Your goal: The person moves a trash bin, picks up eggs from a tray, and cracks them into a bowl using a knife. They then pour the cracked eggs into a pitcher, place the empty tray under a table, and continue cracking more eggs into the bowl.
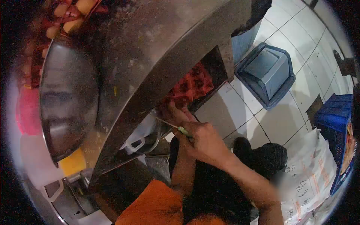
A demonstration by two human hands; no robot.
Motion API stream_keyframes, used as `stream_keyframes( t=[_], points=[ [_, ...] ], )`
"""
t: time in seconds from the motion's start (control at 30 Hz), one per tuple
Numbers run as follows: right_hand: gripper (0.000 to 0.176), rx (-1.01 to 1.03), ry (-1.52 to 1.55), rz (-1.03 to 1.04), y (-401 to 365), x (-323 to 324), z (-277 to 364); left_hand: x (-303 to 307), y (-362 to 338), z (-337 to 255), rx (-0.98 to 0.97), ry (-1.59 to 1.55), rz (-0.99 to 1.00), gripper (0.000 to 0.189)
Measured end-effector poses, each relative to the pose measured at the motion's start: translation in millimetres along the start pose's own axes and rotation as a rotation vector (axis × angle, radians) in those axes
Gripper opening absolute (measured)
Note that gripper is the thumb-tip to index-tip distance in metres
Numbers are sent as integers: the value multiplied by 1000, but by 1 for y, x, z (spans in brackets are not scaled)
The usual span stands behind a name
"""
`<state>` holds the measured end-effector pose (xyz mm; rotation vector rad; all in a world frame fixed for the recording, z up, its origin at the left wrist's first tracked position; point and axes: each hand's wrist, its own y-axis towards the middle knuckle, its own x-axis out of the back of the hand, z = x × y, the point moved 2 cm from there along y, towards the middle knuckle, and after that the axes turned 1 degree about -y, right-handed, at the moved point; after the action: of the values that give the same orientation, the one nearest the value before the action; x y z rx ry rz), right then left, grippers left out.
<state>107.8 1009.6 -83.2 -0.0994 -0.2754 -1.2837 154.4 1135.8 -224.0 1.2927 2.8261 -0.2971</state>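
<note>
My right hand (206, 140) is closed around the pale green handle (183, 131) of a thin tool. Its narrow, light shaft points up and left; its exact kind cannot be made out. Just beyond it, my left hand (179, 113) reaches under the counter's edge, at the near end of a red egg tray (193, 84). Its fingers look apart, but shadow covers the tips, and contact with the tray cannot be told. Below and left of that hand is a clear plastic container (137, 144) with a white handle.
The metal counter (150, 48) overhangs my hands. On it are a large dark pan (69, 101) and eggs (73, 25) in a tray. A grey swing-lid bin (268, 75), a blue crate (332, 112) and a white printed sack (311, 176) stand on the tiled floor.
</note>
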Motion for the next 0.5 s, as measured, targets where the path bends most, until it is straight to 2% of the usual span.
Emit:
stream_keyframes(
  t=[0.07, 0.1, 0.13, 0.2, 0.27, 0.33, 0.4, 0.43, 0.5],
  points=[
    [25, 8, -54, -10, -3, 1, 1, 0, 3, 24, -152, 219, 82, 60],
    [26, -18, -100, 54, -2, 5, 10, -2, 3, 31, -230, 314, 105, 61],
    [26, -45, -146, 117, -2, 5, 14, -15, -4, 16, -227, 304, 109, 61],
    [25, 1, -152, 63, -7, 0, 11, -48, -28, -30, 272, -405, -106, 45],
    [25, 50, -145, 22, -13, -4, 11, -30, -12, 9, 210, -444, -94, 46],
    [25, 19, -178, 72, -16, -9, 11, -26, -11, 5, 137, -477, -75, 46],
    [25, 20, -232, 125, -17, -13, 7, -39, -29, -37, 277, -291, -56, 46],
    [25, 16, -283, 177, -18, -14, 5, -30, -26, -36, 276, -294, -60, 46],
    [25, 39, -312, 150, -18, -9, 6, -8, -5, -23, 353, 126, 238, 46]
  ],
)
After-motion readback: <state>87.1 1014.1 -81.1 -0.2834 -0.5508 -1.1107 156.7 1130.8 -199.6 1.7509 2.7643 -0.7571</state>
